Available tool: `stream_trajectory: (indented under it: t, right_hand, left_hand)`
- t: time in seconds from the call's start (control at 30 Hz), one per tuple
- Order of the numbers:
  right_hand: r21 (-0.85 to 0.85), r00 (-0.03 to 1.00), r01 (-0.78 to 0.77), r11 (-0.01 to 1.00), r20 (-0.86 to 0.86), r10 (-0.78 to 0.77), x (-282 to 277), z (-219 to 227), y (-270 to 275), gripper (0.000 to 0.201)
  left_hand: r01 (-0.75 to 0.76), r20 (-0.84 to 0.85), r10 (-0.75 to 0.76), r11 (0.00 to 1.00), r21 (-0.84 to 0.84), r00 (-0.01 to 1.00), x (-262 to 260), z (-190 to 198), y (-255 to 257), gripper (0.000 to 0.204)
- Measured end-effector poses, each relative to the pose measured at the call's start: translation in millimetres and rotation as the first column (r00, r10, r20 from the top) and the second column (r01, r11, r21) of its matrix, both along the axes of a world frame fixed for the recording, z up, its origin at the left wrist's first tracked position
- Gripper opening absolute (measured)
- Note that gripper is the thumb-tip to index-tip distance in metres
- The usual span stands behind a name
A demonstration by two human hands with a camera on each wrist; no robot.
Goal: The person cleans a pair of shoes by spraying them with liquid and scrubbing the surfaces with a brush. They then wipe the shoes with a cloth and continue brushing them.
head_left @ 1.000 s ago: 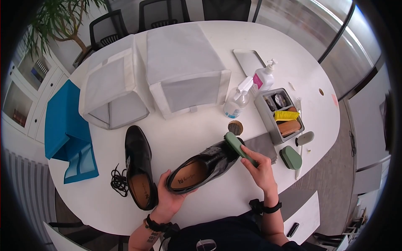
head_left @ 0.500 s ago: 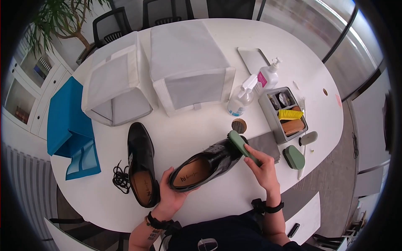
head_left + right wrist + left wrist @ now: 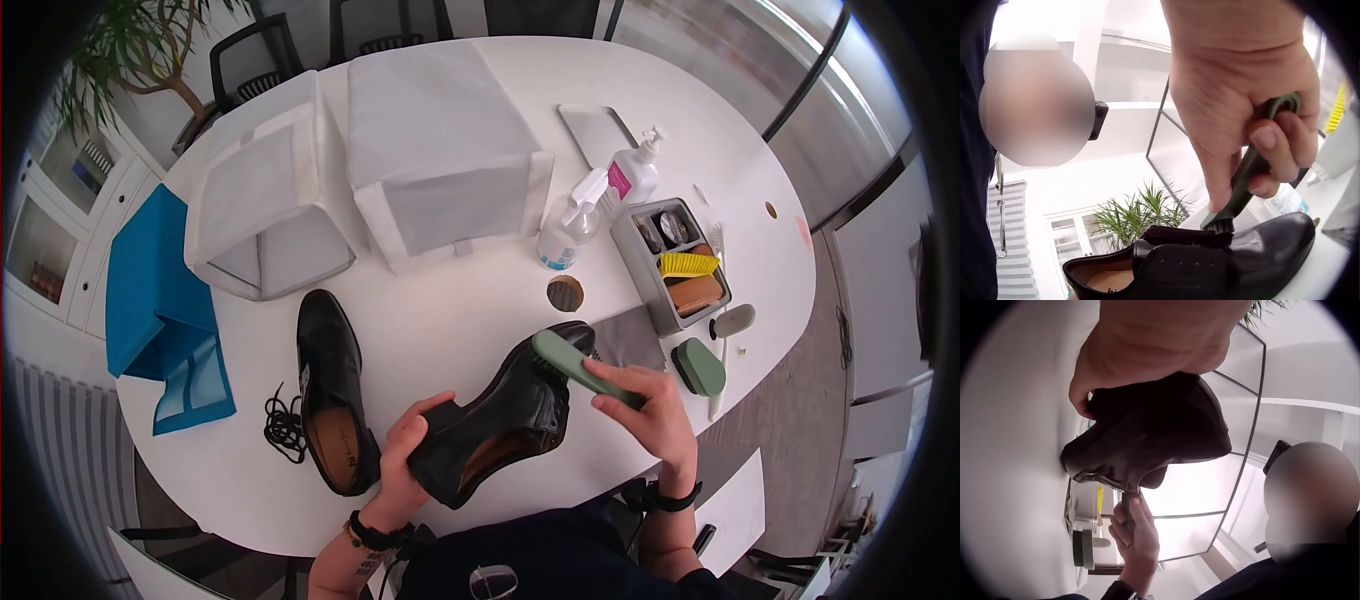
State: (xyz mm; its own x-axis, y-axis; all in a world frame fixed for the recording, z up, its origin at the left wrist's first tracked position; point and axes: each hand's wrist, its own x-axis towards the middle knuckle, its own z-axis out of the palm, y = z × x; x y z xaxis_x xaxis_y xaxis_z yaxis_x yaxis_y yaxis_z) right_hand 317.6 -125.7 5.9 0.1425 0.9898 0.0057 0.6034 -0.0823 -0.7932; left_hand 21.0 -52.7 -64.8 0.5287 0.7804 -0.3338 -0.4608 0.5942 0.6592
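My left hand (image 3: 403,468) grips a black leather shoe (image 3: 492,415) around its heel end. This shoe is tipped on its side, its opening turned toward my body and its toe pointing away to the right. In my right hand (image 3: 652,412) is a green-handled shoe brush (image 3: 572,360), held by the handle. In the right wrist view the brush (image 3: 1249,178) has its short dark bristles right at the upper, beside the lace holes. A matching black shoe (image 3: 330,370) stands to the left, with a bundle of black laces (image 3: 285,432) beside it.
A grey caddy (image 3: 650,270) holds a yellow brush (image 3: 688,264) and other care items. Nearby are a green brush (image 3: 700,367), a grey cloth (image 3: 630,338), a spray bottle (image 3: 566,235) and a pump bottle (image 3: 632,178). White fabric boxes (image 3: 440,130) and a blue box (image 3: 150,280) stand farther back and left.
My left hand has rolled the shoe onto its side, so its opening now faces my body instead of upward. The brush has moved from the toe's top onto the shoe's side.
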Motion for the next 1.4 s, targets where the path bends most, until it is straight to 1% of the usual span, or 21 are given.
stream_trajectory:
  t: [0.03, 0.13, 0.17, 0.23, 0.27, 0.33, 0.43, 0.57, 0.63, 0.67, 0.77, 0.8, 0.83, 0.9, 0.97, 1.03, 1.1, 1.17, 1.2, 1.3, 1.4]
  right_hand:
    - [-0.001, 1.0, 0.002, 1.0, 0.0, -0.002, 2.3, -3.4, 0.4, 0.046]
    - [-0.015, 0.983, 0.182, 0.983, 0.024, -0.182, 7.2, -10.5, 0.3, 0.045]
    - [-0.017, 0.983, 0.182, 0.983, 0.024, -0.181, 5.6, -7.1, -1.2, 0.045]
    - [0.081, 0.999, -0.03, 0.996, -0.007, 0.031, 1.7, 1.1, -5.6, 0.046]
    - [0.078, 1.0, -0.025, 0.997, -0.01, 0.026, -0.7, 9.6, -7.7, 0.046]
    - [-0.102, 0.996, -0.076, 0.992, 0.038, 0.08, -4.0, 24.2, -9.9, 0.046]
    - [-0.068, 0.995, -0.007, 0.998, 0.102, 0.014, -1.0, 21.2, -13.6, 0.046]
    - [-0.016, 0.979, -0.002, 1.0, 0.205, 0.005, -8.6, 32.2, -21.1, 0.046]
    - [-0.09, 0.976, -0.193, 0.977, 0.081, 0.201, -12.4, 42.2, -26.9, 0.047]
    - [-0.085, 0.958, -0.278, 0.957, 0.044, 0.282, -10.8, 43.2, -28.3, 0.047]
    - [-0.069, 0.958, -0.262, 0.962, 0.1, 0.268, -11.2, 40.4, -28.2, 0.047]
    - [-0.052, 0.966, -0.188, 0.981, 0.171, 0.194, -12.4, 37.7, -26.5, 0.047]
    - [-0.051, 0.966, -0.187, 0.981, 0.173, 0.193, -12.2, 34.2, -26.2, 0.047]
    - [-0.023, 0.968, -0.054, 0.998, 0.245, 0.058, -12.1, 28.7, -26.1, 0.047]
    - [-0.054, 0.973, -0.061, 0.997, 0.218, 0.072, -17.7, 39.0, -26.7, 0.046]
    - [-0.098, 0.969, -0.216, 0.971, 0.104, 0.226, -18.5, 43.6, -26.5, 0.047]
    - [-0.106, 0.966, -0.222, 0.969, 0.111, 0.233, -17.1, 39.6, -24.6, 0.047]
    - [0.008, 0.965, -0.042, 0.999, 0.261, 0.039, -13.6, 25.4, -20.8, 0.045]
    - [0.009, 0.964, -0.043, 0.999, 0.262, 0.039, -13.7, 25.6, -20.7, 0.045]
    - [-0.038, 0.988, -0.034, 0.999, 0.152, 0.04, -14.4, 25.3, -21.0, 0.044]
    - [-0.016, 0.991, -0.029, 0.999, 0.133, 0.031, -11.5, 21.2, -18.7, 0.045]
  left_hand:
    - [0.02, -0.016, -0.02, 0.998, 0.051, 1.0, -0.8, 0.7, 0.4, 0.055]
    - [0.041, -0.03, -0.039, 0.996, 0.081, 0.999, -0.7, 2.8, 0.9, 0.053]
    - [0.041, -0.031, -0.039, 0.996, 0.079, 0.999, -0.7, 4.1, 0.8, 0.053]
    - [0.07, -0.04, -0.066, 0.991, 0.111, 0.997, -1.7, 6.0, 0.6, 0.049]
    - [0.075, -0.042, -0.071, 0.991, 0.108, 0.997, -2.5, 5.1, 0.3, 0.049]
    - [0.119, -0.067, -0.109, 0.977, 0.176, 0.992, -3.8, 2.8, 0.2, 0.047]
    - [0.127, -0.09, -0.109, 0.966, 0.225, 0.99, -2.6, 3.9, -0.8, 0.046]
    - [0.122, -0.083, -0.105, 0.964, 0.238, 0.991, -2.3, 3.6, 0.8, 0.047]
    - [0.135, -0.086, -0.119, 0.968, 0.21, 0.989, -3.5, 2.7, 0.6, 0.047]
    - [0.139, -0.085, -0.123, 0.967, 0.212, 0.989, -2.9, 2.9, 0.8, 0.047]
    - [0.139, -0.107, -0.116, 0.961, 0.24, 0.987, -2.2, 3.4, 1.0, 0.046]
    - [0.137, -0.106, -0.114, 0.96, 0.243, 0.988, -2.2, 2.9, 0.8, 0.047]
    - [0.134, -0.106, -0.11, 0.96, 0.246, 0.988, -2.2, 2.6, 0.4, 0.047]
    - [0.131, -0.098, -0.111, 0.963, 0.237, 0.989, -1.7, 3.0, 0.0, 0.047]
    - [0.13, -0.094, -0.111, 0.965, 0.226, 0.989, -1.6, 3.5, -0.4, 0.047]
    - [0.132, -0.099, -0.112, 0.966, 0.221, 0.989, -1.6, 4.3, -0.8, 0.046]
    - [0.133, -0.1, -0.113, 0.965, 0.225, 0.989, -1.6, 4.6, -1.1, 0.046]
    - [0.131, -0.102, -0.11, 0.964, 0.23, 0.989, -1.9, 4.7, -1.5, 0.046]
    - [0.128, -0.104, -0.107, 0.966, 0.222, 0.989, -1.7, 4.7, -1.6, 0.046]
    - [0.123, -0.102, -0.103, 0.971, 0.205, 0.989, -1.8, 4.2, -0.7, 0.046]
    - [0.119, -0.097, -0.102, 0.975, 0.187, 0.99, -1.7, 2.9, -1.3, 0.045]
